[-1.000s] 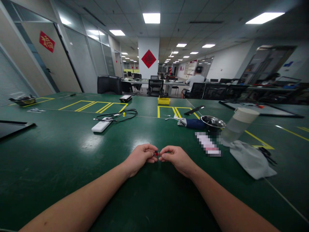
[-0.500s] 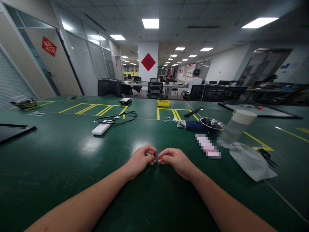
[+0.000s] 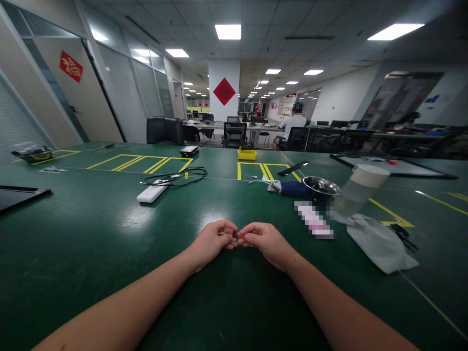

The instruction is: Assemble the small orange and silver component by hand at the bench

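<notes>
Just above the green table [image 3: 175, 292], my left hand [image 3: 215, 242] pinches a small red and dark piece [image 3: 234, 235]. A thin white bit shows between its thumb and fingers. Facing it, my right hand [image 3: 265, 243] is closed on a small orange piece [image 3: 242, 236]. Both pieces are too small to name. The fingertips of the two hands nearly meet, and whether the pieces touch I cannot tell. My fingers cover most of each piece.
A white power bank [image 3: 152, 191] with a black cable [image 3: 190, 173] lies to the left. On the right are a metal bowl [image 3: 321, 187], a clear bottle with a white lid [image 3: 360, 192] and a grey pouch [image 3: 380, 243]. A yellow box [image 3: 247, 154] stands farther back. One person [image 3: 293, 122] sits beyond.
The two hands have come very slightly closer together, so the red and orange pieces are a little nearer each other. Each hand keeps its pinch. The camera view has shifted slightly.
</notes>
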Motion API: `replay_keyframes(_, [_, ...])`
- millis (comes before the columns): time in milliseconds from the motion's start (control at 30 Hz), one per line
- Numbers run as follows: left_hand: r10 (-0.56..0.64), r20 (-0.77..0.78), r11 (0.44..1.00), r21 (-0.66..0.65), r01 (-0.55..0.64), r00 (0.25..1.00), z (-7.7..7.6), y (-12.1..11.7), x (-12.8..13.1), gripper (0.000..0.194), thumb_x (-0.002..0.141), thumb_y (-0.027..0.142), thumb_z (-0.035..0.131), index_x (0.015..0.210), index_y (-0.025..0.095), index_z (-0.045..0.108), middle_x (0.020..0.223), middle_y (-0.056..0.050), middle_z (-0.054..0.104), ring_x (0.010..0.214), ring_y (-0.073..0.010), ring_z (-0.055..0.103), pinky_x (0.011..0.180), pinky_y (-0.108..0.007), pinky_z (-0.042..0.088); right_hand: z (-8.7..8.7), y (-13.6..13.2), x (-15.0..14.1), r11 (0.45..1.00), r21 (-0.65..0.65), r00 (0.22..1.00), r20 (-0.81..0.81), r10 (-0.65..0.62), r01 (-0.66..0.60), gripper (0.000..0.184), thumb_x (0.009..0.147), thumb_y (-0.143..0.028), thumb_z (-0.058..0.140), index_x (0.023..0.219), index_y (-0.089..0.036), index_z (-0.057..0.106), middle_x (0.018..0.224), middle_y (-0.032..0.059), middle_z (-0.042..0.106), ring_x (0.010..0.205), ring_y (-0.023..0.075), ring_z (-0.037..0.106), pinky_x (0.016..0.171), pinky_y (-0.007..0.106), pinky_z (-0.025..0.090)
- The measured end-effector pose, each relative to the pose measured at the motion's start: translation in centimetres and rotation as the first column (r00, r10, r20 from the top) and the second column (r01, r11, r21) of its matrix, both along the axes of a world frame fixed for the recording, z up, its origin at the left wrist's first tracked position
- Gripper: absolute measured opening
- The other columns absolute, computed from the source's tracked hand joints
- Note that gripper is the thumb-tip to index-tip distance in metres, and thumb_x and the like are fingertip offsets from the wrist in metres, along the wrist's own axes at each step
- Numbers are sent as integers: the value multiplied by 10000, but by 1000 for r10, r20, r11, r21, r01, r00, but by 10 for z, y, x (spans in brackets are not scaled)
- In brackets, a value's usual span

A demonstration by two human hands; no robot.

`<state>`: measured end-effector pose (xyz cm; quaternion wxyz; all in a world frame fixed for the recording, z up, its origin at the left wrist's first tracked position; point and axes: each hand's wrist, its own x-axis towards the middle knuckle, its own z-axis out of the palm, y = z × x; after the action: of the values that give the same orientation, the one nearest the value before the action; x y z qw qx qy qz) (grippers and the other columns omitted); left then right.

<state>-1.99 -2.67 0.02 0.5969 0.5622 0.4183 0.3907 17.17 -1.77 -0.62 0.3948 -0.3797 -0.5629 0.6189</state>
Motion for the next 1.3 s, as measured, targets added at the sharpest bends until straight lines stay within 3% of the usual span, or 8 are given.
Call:
replay_keyframes(367, [17,7,999,-43,-17,1000,3,-1,1,272,737,87,543,991,140,624,892,-71,672,768,-139,665,729,-264,524,-2,1,0,1000,-2,1000,-6,2,-2,240,715,-293,720,882,-127,674,849,77,697,812,194,677,762,330,497])
replay_keyframes(633, [-4,-150,995,94,19,989,4,-2,-1,276,704,144,609,979,145,632,841,-45,664,643,-110,602,613,-223,471,-3,0,-1,1000,-1,1000,-18,7,-7,221,706,-285,730,854,-131,672,820,72,695,780,185,669,741,323,495])
replay_keyframes(800, [12,-95,999,39,-8,995,-1,1,1,272,685,65,546,944,141,570,823,-45,642,641,-117,622,567,-218,473,-4,1,1,999,30,1000,-19,16,-15,190,713,-248,723,850,-129,671,805,66,692,763,178,661,720,308,489])
replay_keyframes(1000, [9,-15,999,-33,-10,1000,-1,1,1,270,723,32,478,958,140,556,812,-57,656,725,-135,661,665,-248,518,-2,1,0,1000,-26,1000,-26,1,-2,192,736,-276,691,860,-129,683,841,80,698,817,195,668,787,343,495])
replay_keyframes(1300, [-3,-28,1000,7,3,1000,-4,2,-1,257,727,50,526,965,137,572,883,-67,653,785,-144,659,739,-276,525,-1,1,0,1000,-14,1000,7,22,-22,208,712,-223,666,886,-110,685,870,95,703,859,213,677,812,355,497])
